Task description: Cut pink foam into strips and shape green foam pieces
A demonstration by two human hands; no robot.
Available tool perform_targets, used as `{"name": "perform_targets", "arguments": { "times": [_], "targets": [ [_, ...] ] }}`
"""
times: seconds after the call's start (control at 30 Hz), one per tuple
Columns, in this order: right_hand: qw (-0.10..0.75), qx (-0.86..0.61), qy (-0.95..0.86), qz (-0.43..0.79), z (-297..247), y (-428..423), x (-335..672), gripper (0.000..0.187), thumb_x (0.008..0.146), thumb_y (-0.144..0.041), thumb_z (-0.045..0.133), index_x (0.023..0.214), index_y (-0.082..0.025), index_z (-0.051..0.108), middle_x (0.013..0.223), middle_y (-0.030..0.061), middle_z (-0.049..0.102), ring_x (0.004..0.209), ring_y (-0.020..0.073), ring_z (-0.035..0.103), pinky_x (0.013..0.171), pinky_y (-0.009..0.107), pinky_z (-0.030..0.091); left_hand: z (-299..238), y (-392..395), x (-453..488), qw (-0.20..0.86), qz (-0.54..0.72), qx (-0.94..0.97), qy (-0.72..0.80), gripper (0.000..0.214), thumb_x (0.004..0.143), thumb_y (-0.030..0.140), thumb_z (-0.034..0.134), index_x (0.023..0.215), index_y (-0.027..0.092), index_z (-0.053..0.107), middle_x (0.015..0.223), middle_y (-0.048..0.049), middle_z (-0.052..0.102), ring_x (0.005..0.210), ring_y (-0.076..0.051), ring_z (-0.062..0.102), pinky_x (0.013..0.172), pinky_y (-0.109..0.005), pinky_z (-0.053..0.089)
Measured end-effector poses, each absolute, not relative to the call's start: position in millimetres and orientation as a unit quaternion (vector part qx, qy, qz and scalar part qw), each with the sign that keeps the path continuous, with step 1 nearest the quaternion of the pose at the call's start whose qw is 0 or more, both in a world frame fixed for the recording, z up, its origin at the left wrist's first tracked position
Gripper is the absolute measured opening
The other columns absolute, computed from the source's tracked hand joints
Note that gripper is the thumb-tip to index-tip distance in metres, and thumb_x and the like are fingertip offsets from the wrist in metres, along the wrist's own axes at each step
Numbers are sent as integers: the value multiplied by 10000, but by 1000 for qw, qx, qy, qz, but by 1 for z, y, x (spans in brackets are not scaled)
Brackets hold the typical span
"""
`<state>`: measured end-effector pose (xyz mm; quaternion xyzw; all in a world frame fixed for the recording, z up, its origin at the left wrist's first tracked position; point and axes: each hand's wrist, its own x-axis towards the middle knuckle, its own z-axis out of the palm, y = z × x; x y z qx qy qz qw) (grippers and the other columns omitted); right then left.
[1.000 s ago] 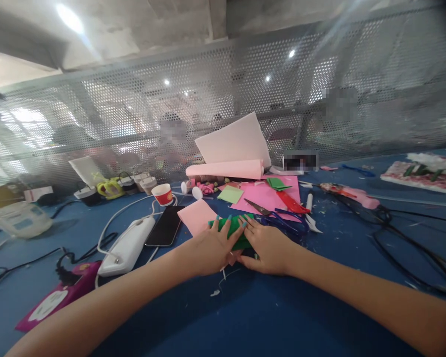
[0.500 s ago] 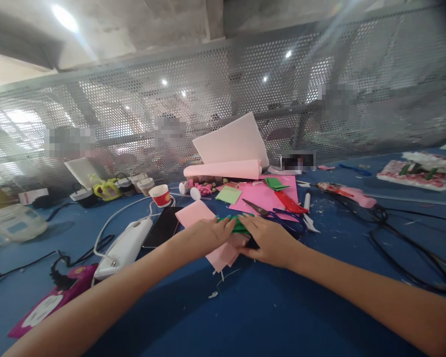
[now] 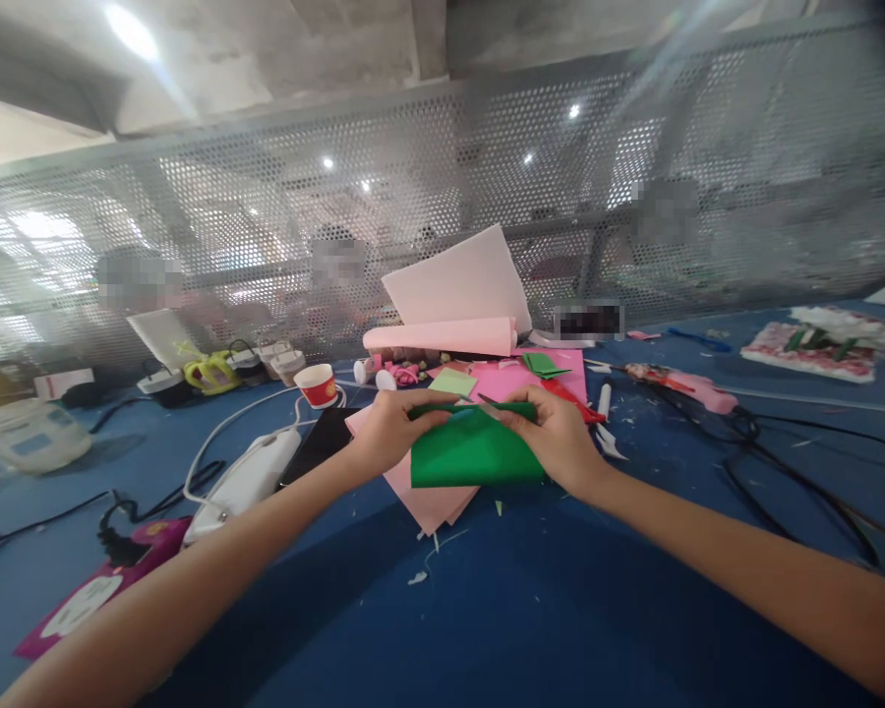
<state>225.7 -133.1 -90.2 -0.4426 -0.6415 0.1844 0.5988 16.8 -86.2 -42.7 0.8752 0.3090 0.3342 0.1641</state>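
A green sheet [image 3: 479, 452], paper or felt, hangs between my two hands near the middle of the head view. My left hand [image 3: 394, 428] pinches its upper left edge with thumb and fingers. At the upper right edge, my right hand [image 3: 557, 438] grips it the same way. Beneath the sheet lie pale pink pieces [image 3: 432, 511], partly covered. Just behind are a light green square [image 3: 453, 382] and a bright pink sheet [image 3: 571, 369], with folded green pieces [image 3: 544, 366] on it. Scissors behind the green sheet are mostly hidden.
A red paper cup [image 3: 317, 386], a white power strip [image 3: 247, 482] and a purple packet [image 3: 110, 585] lie to the left. On the right are a pink glue gun [image 3: 697, 388] and black cables [image 3: 789, 482]. A pink roll [image 3: 442, 337] lies at the back.
The green material was bunched small under both hands and now spreads out as a wider sheet. My hands have moved apart and slightly up, each holding an upper edge.
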Motion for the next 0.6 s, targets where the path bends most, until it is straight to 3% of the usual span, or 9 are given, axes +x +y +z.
{"name": "perform_targets", "arguments": {
  "times": [0.13, 0.33, 0.6],
  "targets": [
    [604, -457, -620, 203, -93, -128, 229, 262, 721, -422, 675, 754, -164, 643, 696, 32, 653, 642, 180, 581, 567, 285, 430, -67, -76, 20, 294, 396, 806, 329, 268, 737, 292, 654, 977, 186, 707, 951, -72, 718, 844, -200, 663, 708, -292, 537],
    [598, -450, -611, 258, -101, -119, 233, 278, 663, -419, 721, 757, -167, 649, 706, 43, 679, 666, 195, 623, 588, 304, 475, -92, -78, 26, 386, 429, 740, 345, 310, 701, 268, 680, 995, 174, 705, 1003, -78, 707, 895, -206, 662, 790, -305, 534],
    [626, -394, -617, 269, -105, -112, 235, 209, 726, -361, 680, 842, -188, 695, 895, 68, 726, 833, 227, 676, 730, 353, 533, -101, -73, 23, 389, 447, 714, 372, 291, 719, 259, 654, 992, 176, 704, 995, -71, 705, 840, -196, 673, 760, -312, 541]
  ]
}}
